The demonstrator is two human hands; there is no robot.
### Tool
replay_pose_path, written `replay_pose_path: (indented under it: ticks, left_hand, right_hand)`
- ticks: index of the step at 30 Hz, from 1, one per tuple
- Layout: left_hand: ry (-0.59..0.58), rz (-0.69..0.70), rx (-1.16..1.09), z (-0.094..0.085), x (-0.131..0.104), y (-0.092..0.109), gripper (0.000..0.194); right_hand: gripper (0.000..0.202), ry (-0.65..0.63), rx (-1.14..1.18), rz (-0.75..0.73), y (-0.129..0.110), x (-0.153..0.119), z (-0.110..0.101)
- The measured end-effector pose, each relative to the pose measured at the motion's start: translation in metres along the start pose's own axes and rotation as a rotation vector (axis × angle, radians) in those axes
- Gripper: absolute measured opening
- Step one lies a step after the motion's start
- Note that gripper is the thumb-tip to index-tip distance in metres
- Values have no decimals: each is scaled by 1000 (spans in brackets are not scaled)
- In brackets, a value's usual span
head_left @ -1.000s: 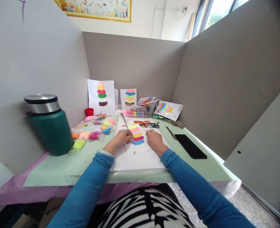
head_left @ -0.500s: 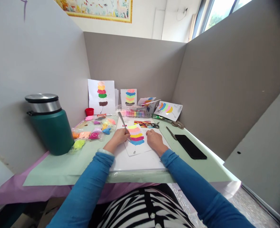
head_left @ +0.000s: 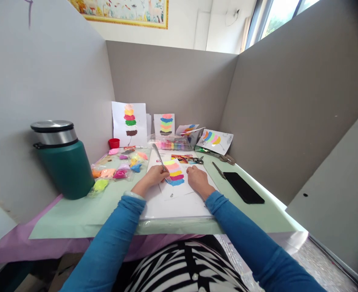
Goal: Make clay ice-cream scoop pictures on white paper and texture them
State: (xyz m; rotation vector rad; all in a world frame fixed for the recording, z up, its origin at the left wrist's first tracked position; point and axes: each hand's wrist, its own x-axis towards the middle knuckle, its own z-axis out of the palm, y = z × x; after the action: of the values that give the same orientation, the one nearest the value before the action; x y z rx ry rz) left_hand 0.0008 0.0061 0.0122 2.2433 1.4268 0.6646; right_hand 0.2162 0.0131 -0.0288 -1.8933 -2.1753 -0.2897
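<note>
A metal fork (head_left: 157, 153) is in my left hand (head_left: 156, 175), its handle pointing up and away and its tines over the lower left of the colored bands. Those bands, yellow, peach, magenta and blue, lie on a small white sheet (head_left: 171, 195) on top of larger white paper (head_left: 179, 210). At the right edge of the small sheet rests my right hand (head_left: 197, 179), its fingers curled together; whatever they hold, if anything, is hidden.
A green bottle (head_left: 66, 166) stands at the left, beside bagged clay pieces (head_left: 120, 174). Behind are a red cup (head_left: 114, 143), scissors (head_left: 198, 160) and propped pictures (head_left: 129, 123). On the right lie a knife (head_left: 218, 170) and a black phone (head_left: 243, 187).
My left hand and the fork have shifted slightly to the right, so the tines now lie further over the lower bands. My right hand has hardly moved.
</note>
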Motion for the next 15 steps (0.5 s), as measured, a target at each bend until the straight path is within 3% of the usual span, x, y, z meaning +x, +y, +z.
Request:
replay_pose_path:
  ticks: [4,10,13,15]
  left_hand:
    - [14,-46,59,1,2,-2,24]
    - [270,-191,44,-1,10,-13,19]
    - [256,-247,-65,-3,7,-13,22]
    - [236,-266,-141,-2,3,-11,22]
  right_hand:
    - [28,-12,3,4,0,-1,-3]
    - [28,-21,64,34,-2,0,-1]
    - [29,-30,208,105,0,1,-9]
    - [30,-17,382,141,8,3,-28]
